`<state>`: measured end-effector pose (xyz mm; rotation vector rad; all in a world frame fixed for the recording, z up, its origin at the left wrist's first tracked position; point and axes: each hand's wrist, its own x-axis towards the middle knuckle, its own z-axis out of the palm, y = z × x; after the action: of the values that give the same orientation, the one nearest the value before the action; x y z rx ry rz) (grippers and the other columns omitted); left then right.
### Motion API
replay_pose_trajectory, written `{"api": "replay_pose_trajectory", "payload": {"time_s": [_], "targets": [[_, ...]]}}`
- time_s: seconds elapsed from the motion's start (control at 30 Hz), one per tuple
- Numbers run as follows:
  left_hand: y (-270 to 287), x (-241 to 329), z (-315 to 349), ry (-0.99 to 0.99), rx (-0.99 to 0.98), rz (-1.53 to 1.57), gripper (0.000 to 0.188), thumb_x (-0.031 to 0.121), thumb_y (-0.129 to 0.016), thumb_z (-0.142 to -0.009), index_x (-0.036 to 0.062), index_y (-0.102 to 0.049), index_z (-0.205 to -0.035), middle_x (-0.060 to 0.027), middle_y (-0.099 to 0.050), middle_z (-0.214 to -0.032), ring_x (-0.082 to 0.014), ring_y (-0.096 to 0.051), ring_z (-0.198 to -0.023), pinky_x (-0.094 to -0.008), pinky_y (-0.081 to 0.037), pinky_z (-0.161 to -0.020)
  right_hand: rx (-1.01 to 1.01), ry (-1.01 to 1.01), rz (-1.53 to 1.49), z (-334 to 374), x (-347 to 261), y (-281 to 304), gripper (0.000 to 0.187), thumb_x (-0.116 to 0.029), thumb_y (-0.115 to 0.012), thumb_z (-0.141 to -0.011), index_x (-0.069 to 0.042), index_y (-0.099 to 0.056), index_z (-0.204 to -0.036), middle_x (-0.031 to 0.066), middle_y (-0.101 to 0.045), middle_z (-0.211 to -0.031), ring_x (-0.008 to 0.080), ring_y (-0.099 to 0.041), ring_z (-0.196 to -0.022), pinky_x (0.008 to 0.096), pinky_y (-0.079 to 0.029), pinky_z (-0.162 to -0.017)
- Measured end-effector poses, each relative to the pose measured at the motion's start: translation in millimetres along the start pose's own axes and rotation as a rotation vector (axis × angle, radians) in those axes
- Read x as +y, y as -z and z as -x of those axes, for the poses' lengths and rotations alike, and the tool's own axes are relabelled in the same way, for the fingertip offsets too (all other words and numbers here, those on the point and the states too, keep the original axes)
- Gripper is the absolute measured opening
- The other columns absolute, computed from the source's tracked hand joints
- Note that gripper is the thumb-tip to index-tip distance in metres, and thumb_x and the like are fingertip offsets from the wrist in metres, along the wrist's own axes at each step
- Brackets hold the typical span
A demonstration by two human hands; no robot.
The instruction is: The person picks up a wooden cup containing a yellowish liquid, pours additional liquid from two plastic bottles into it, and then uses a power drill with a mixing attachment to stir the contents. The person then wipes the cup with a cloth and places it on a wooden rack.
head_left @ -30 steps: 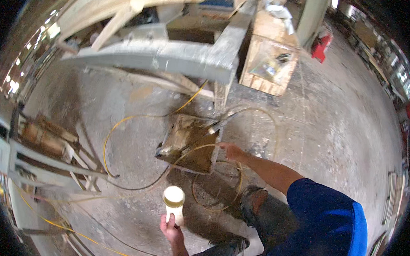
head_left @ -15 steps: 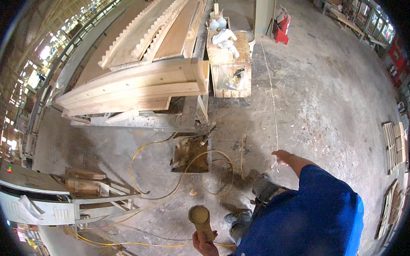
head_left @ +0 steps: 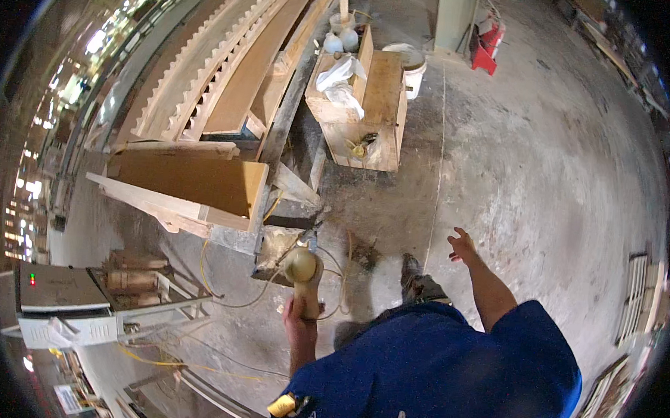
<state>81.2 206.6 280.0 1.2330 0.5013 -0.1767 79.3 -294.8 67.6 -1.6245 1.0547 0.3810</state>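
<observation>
Left hand [head_left: 297,321] is wrapped tight round the lower end of a tan wooden turned piece [head_left: 304,276], rounded knob up top, held upright over the concrete floor [head_left: 546,166]. Grip closed firm on the shaft. Right hand [head_left: 462,247] is out to the side w/ fingers spread wide, holding nothing, hanging above bare floor. The piece sits just in front of the blue shirt [head_left: 447,371], right over a yellow cable [head_left: 219,297] that loops across the floor. Beyond it, near the floor's far-left side, a stack of wood boards & toothed mouldings [head_left: 228,77]. Next to that, a wooden crate [head_left: 369,113] w/ white rags and small bits on top. White bucket [head_left: 414,67] touches the crate's far side. Red object [head_left: 486,45] by the far edge. White machine [head_left: 62,302] at the left edge.
</observation>
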Motion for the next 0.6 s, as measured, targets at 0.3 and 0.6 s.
{"api": "replay_pose_trajectory", "payload": {"time_s": [0.3, 0.6], "targets": [[-161.5, 30.9, -225.3, -0.061, -0.156, 0.257, 0.027, 0.013, -0.057, -0.098, -0.0039, -0.058, -0.120, -0.0153, -0.066, -0.114, -0.0297, -0.069, -0.095, -0.0468, -0.061, -0.078, -0.155, 0.373, -0.087, -136.1, -180.3, 34.9, 0.058, -0.028, -0.068, -0.093, -0.010, -0.047, -0.144, 0.0150, -0.067, -0.108, 0.0260, -0.070, -0.073, 0.0372, -0.060, -0.057], [-268.6, 72.6, -459.1, -0.150, -0.163, 0.402, 0.028, 0.009, -0.057, -0.098, -0.0059, -0.059, -0.122, -0.0169, -0.067, -0.116, -0.0307, -0.070, -0.097, -0.0483, -0.061, -0.082, 0.066, 1.327, 0.444, -239.8, -540.8, -102.0, 0.053, -0.015, -0.067, -0.087, -0.012, -0.056, -0.139, 0.0217, -0.065, -0.120, 0.0396, -0.065, -0.110, 0.0453, -0.054, -0.092]]}}
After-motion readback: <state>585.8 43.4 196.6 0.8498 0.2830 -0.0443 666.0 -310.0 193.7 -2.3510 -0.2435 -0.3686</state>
